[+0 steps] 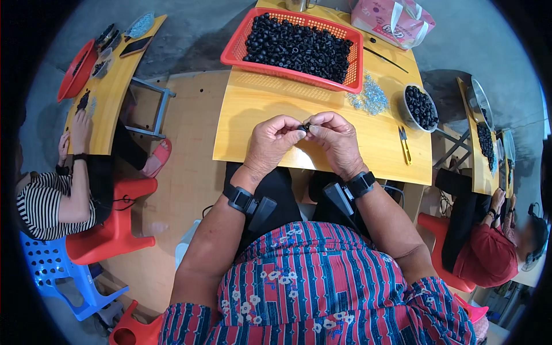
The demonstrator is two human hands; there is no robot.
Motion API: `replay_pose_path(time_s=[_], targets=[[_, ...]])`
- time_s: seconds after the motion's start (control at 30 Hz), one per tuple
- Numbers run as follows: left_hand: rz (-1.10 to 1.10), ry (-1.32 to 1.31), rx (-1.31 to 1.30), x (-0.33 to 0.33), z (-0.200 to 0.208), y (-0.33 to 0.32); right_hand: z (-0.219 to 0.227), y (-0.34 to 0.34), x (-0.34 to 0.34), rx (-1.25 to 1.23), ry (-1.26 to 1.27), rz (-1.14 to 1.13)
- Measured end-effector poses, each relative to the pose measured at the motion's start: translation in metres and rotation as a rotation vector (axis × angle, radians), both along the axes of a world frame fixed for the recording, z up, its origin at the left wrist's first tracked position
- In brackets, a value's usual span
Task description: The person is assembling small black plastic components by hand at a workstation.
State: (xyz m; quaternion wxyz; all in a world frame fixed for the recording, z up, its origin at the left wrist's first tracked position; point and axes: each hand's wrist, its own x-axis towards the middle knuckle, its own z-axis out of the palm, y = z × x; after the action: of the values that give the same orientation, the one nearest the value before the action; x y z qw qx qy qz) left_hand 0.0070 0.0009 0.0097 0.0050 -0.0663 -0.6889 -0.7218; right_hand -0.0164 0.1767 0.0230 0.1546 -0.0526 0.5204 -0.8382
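Note:
Over the near edge of the yellow wooden table (pixel 276 106), my left hand (pixel 269 144) and my right hand (pixel 338 145) meet, thumbs and forefingers pinched. Between their fingertips is a small black ring-shaped part (pixel 303 127), mostly covered by the fingers, so its detail is hard to make out. Beyond the hands stands a red plastic basket (pixel 276 74) full of small black parts (pixel 299 49). Small clear-bluish pieces (pixel 369 96) lie in a loose pile to its right. Thread snips (pixel 405 146) with yellow handles rest right of my right hand.
A clear tub (pixel 409 122) of black parts stands at the table's right edge. Behind are a pink bag (pixel 394 22), a thin dark rod (pixel 386 59) and a metal container (pixel 296 4). People work at tables on the left (pixel 112 123) and right (pixel 480 172).

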Motion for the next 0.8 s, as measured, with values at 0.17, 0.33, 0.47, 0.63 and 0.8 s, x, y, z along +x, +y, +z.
replay_pose_path(time_s=[0.17, 0.33, 0.47, 0.63, 0.8], targets=[[0.002, 0.011, -0.045, 0.0002, 0.0004, -0.0004, 0.0001, -0.0004, 0.0007, 0.062, 0.001, -0.017], [0.021, 0.032, -0.041, 0.0, 0.0005, 0.0005, -0.0007, -0.0008, 0.0012, 0.135, 0.054, -0.033], [0.017, 0.023, -0.036, 0.0004, 0.0027, 0.0007, 0.003, -0.0017, 0.0013, 0.225, 0.125, -0.042], [0.014, 0.009, -0.02, 0.0003, 0.0007, 0.0006, 0.0013, -0.0048, 0.0027, 0.302, 0.293, -0.085], [0.028, 0.016, -0.045, -0.0008, -0.001, 0.0003, 0.0042, -0.0064, 0.0055, 0.377, 0.303, -0.121]])
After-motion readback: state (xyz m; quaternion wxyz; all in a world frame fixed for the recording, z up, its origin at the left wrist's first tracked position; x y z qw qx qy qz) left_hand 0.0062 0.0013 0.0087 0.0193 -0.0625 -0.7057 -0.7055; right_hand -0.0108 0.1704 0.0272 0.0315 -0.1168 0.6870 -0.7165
